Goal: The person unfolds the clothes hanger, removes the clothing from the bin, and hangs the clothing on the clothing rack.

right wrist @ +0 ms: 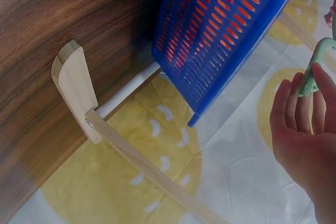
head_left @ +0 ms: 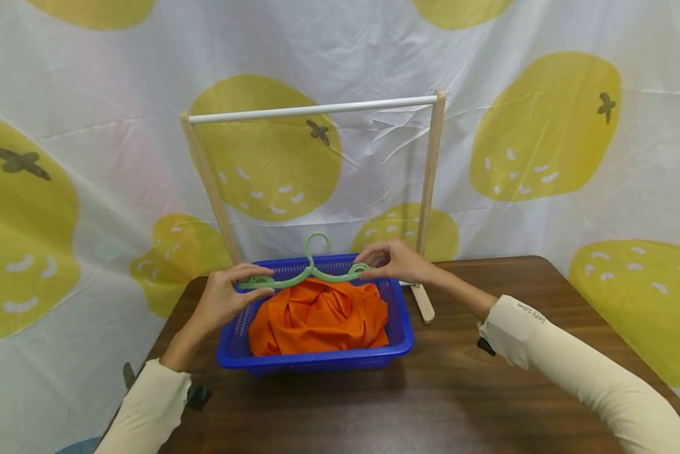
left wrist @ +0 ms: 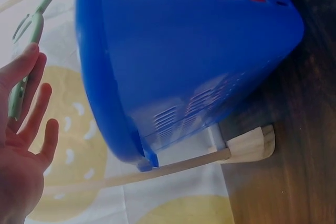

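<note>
A light green clothes hanger (head_left: 311,271) is held level between both hands, its hook pointing up. My left hand (head_left: 226,293) pinches its left end between thumb and fingers, which the left wrist view also shows. At the other end my right hand (head_left: 399,261) pinches the hanger (right wrist: 315,66) the same way. Directly below and in front of it, a crumpled orange cloth (head_left: 322,318) fills the blue plastic basket (head_left: 317,360). Through the slots of the basket (right wrist: 231,24) the orange cloth shows in the right wrist view.
Behind the basket stands a wooden rack with a white rod (head_left: 311,110) across its top. Its right foot (head_left: 423,304) rests on the brown wooden table (head_left: 487,372). A white curtain (head_left: 385,57) with yellow fruit prints hangs behind the table and at its sides.
</note>
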The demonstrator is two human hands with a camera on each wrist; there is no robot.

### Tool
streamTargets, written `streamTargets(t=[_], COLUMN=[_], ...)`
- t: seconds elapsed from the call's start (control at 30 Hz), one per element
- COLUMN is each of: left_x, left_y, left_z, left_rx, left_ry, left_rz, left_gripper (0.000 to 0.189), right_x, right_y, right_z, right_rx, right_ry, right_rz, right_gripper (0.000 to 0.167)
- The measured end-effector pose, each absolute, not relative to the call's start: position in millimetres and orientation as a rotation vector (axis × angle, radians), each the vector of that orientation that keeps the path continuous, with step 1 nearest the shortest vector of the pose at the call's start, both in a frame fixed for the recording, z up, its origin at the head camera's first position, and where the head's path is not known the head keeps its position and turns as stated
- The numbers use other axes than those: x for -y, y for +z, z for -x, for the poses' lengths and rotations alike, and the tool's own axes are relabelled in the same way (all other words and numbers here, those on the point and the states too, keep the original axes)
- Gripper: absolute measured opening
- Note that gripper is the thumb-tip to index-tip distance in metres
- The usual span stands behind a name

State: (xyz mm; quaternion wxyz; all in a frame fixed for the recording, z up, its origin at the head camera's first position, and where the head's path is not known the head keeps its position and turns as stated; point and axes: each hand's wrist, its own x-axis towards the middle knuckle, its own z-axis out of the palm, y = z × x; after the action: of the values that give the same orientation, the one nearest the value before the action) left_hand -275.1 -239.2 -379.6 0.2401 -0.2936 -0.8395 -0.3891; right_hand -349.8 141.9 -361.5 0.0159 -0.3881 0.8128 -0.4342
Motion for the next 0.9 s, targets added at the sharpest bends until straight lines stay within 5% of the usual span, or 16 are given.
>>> streamTargets(t=[0.9], left_x=[232.2], left_y=[-382.1], left_z=[270.3], left_rx=[2.343], left_ry=[-1.179], left_rz=[0.693], left_gripper=[0.025], right_x=[-128.9], right_y=[-366.2], right_z=[347.9], right_rx=[-2.418], right_ry=[-1.301], right_rz=[1.300], right_gripper=[0.030])
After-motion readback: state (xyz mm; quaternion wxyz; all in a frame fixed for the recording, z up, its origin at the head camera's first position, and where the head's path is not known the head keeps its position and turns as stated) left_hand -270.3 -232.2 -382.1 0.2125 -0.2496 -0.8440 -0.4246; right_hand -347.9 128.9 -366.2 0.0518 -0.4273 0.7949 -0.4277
